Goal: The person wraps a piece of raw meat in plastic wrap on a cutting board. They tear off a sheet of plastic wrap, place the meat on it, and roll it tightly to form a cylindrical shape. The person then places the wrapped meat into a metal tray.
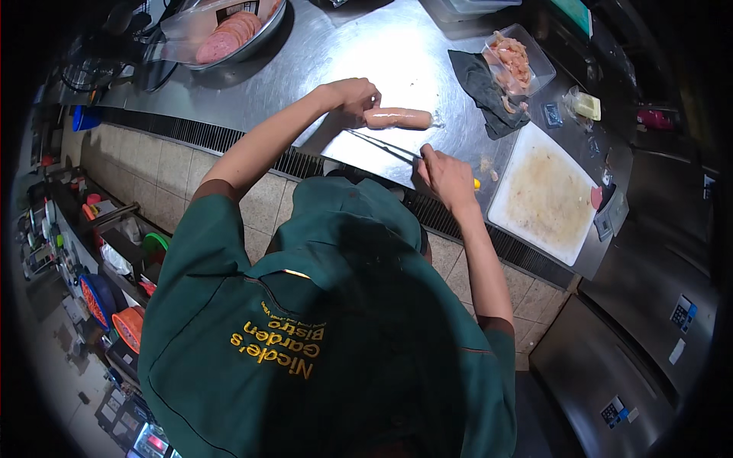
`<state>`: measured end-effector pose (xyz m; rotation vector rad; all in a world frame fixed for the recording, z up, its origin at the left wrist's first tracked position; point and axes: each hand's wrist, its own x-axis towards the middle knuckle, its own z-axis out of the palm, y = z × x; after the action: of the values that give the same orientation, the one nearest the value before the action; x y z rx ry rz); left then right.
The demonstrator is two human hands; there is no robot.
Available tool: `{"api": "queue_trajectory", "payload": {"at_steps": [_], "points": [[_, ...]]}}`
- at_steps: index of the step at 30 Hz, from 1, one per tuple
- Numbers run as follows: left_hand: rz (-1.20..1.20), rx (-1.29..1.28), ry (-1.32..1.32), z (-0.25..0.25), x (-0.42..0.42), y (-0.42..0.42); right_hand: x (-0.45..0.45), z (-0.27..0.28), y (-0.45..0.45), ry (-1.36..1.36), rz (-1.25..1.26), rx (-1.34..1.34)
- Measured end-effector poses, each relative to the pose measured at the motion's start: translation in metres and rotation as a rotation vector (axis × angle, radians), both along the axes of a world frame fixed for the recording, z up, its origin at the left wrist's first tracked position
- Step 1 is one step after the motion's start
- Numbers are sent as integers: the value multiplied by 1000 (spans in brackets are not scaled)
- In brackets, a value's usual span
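A thick pinkish sausage in clear wrap (398,118) lies across the steel worktop in front of me, the twisted end of its wrap to the right. My left hand (356,94) is at its left end, fingers bent; whether they pinch the wrap is not clear. My right hand (448,176) is closed around the handle end of a long, thin dark tool (386,146), perhaps a knife or tongs. The tool points left, just below the sausage. Something small and yellow (476,184) shows beside my right hand.
A stained white cutting board (544,194) lies to the right. Behind it are a dark cloth (487,94) and a plastic tub of raw meat pieces (535,66). At the upper left, a metal bowl (246,54) holds sliced pink sausage. The worktop's front edge is close to my body.
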<state>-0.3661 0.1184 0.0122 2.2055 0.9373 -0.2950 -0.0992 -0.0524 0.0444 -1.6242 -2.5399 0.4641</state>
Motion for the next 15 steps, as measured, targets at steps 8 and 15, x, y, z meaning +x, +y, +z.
{"api": "queue_trajectory", "payload": {"at_steps": [8, 15], "points": [[45, -34, -94, -1, -8, -6, 46, -6, -5, -147, 129, -98], [53, 26, -72, 1, -8, -15, 135, 61, -51, -358, -99, -181]]}}
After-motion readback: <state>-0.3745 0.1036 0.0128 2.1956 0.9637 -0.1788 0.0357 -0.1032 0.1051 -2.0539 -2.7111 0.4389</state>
